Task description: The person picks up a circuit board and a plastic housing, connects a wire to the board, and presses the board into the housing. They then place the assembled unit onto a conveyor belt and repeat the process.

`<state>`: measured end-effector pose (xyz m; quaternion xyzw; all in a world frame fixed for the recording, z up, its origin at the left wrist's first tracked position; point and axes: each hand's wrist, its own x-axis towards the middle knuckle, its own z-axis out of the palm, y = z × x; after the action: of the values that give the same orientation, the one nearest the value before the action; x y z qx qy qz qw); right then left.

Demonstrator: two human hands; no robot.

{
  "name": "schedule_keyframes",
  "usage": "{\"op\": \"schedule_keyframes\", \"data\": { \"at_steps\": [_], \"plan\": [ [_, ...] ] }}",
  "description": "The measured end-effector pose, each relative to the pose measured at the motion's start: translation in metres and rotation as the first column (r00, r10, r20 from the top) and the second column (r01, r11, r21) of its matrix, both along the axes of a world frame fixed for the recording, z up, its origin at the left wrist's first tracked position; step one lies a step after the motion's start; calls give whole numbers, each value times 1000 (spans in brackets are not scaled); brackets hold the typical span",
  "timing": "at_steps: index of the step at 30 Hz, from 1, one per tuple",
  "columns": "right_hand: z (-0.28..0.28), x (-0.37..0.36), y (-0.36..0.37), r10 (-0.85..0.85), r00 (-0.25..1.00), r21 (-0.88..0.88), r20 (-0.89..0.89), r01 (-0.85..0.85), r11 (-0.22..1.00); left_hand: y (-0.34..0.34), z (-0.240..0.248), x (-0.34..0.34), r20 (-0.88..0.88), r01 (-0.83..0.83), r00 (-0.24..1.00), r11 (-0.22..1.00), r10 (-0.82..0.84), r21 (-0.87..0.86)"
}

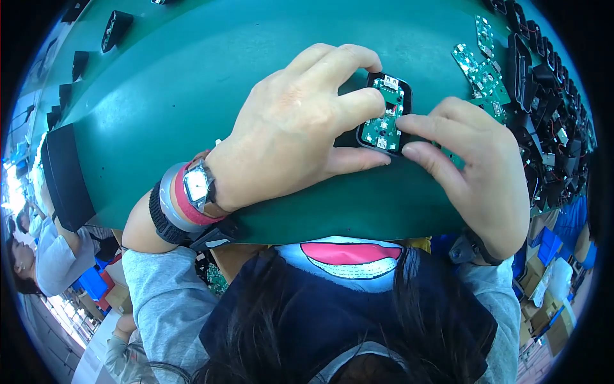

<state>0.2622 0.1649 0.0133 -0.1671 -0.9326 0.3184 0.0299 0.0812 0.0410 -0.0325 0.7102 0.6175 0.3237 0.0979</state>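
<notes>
A green circuit board (385, 133) with small silver connectors lies in a black rounded casing (408, 96) on the table. My left hand (294, 115) comes over it from the left and grips the casing: some fingers curl round the far end, one bent finger presses on the board's left side, and the thumb lies along the near end. From the right, my right hand (480, 153) pinches at the board's right edge, index fingertip on the board and thumb by the casing's near corner. A bit of green board shows under my right hand, mostly hidden.
Several loose circuit boards (483, 73) lie on the green table (179, 83) at the far right. Beside them is a crowded heap of black casings and wires (543, 121). More black casings (117, 31) stand along the left side, with a black box-shaped thing (64, 176) at the left edge.
</notes>
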Motion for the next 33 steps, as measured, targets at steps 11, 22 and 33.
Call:
{"op": "schedule_keyframes", "data": {
  "at_steps": [11,22,33],
  "plan": [
    [5,4,-11,13,996,94,93,-22,995,3,3,-4,5,79,997,996,-79,-39],
    [3,-3,10,-166,981,-350,-99,122,929,9,6,-10,286,127,955,979,-78,-159],
    [-11,-16,10,-326,914,-230,-241,272,934,34,16,-34,194,-224,954,974,227,-35]
  ]
}}
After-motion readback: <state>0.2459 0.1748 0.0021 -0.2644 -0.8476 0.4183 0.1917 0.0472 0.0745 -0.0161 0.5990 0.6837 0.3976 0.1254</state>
